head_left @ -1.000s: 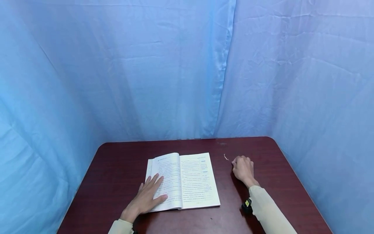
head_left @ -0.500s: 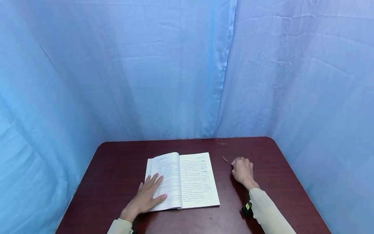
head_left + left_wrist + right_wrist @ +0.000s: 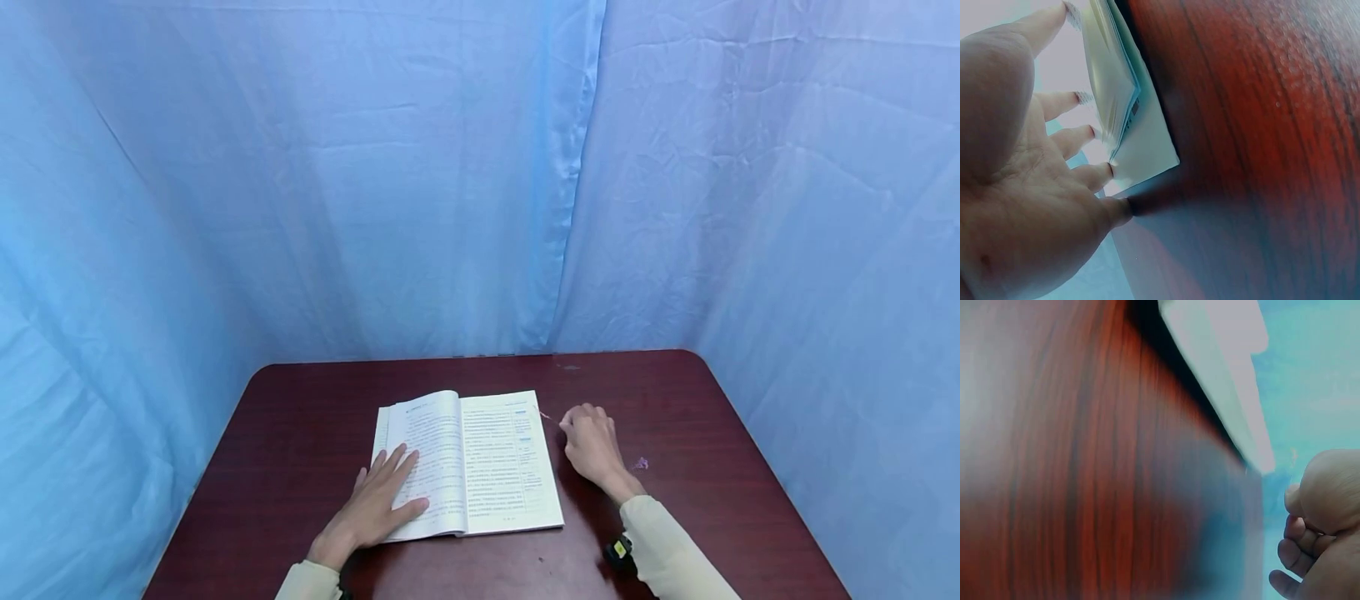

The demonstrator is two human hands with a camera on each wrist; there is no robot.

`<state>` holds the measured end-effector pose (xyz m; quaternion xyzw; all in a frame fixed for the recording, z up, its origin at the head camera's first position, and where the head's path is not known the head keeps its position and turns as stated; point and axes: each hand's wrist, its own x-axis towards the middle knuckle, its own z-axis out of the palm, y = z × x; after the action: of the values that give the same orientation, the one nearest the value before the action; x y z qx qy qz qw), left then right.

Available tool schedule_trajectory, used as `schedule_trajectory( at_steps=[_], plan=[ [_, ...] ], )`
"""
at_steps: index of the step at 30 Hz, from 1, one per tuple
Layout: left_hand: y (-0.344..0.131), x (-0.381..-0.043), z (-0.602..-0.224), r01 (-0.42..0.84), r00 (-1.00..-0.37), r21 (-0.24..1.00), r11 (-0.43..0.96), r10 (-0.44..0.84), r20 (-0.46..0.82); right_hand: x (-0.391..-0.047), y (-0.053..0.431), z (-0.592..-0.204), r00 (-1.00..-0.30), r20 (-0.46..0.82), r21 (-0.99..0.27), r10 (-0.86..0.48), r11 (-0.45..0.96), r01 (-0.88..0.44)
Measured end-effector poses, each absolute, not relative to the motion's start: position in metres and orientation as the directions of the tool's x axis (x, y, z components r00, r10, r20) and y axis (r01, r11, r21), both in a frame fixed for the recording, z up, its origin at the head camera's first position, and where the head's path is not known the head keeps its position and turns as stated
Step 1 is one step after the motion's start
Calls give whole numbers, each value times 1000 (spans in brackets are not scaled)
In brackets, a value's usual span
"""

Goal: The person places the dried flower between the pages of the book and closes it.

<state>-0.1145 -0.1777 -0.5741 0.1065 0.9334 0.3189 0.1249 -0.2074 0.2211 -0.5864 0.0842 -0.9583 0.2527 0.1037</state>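
An open book (image 3: 495, 475) with printed pages lies on the table. My left hand (image 3: 371, 502) rests on its left page, fingers straight and spread; the left wrist view shows the fingertips along the page edges (image 3: 1110, 81). Just right of the book, my right hand (image 3: 592, 446) has its fingers curled, the thumb and forefinger pinching a thin pinkish strip (image 3: 546, 415). That strip's tip reaches over the upper right corner of the right page. Its exact kind is too small to tell. In the right wrist view the right hand (image 3: 1322, 531) is beside the book's corner.
A small purple thing (image 3: 641, 463) is visible right of my right wrist; whether it joins the strip I cannot tell. The dark red wooden table (image 3: 712, 517) has rounded far corners. Blue curtains (image 3: 450, 208) hang behind and at both sides.
My right hand has moved left toward the book, carrying the thin strip to the right page's corner. The small purple thing has come into sight. My left hand and the book stay in place.
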Motion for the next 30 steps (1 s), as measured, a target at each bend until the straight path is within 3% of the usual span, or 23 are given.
schedule_trajectory(
  at_steps=[9,16,30],
  plan=[
    [-181,-115,-596,174,-959,676,716,279,-48,-195,186,-577,-951,249,-461,-186,840,-285],
    [-180,-115,-584,141,-953,655,742,281,-114,-187,168,-574,-945,241,-481,-219,819,-312],
    [-183,-117,-605,176,-962,669,722,270,-38,-184,148,-581,-928,257,-469,-272,804,-365]
  ],
)
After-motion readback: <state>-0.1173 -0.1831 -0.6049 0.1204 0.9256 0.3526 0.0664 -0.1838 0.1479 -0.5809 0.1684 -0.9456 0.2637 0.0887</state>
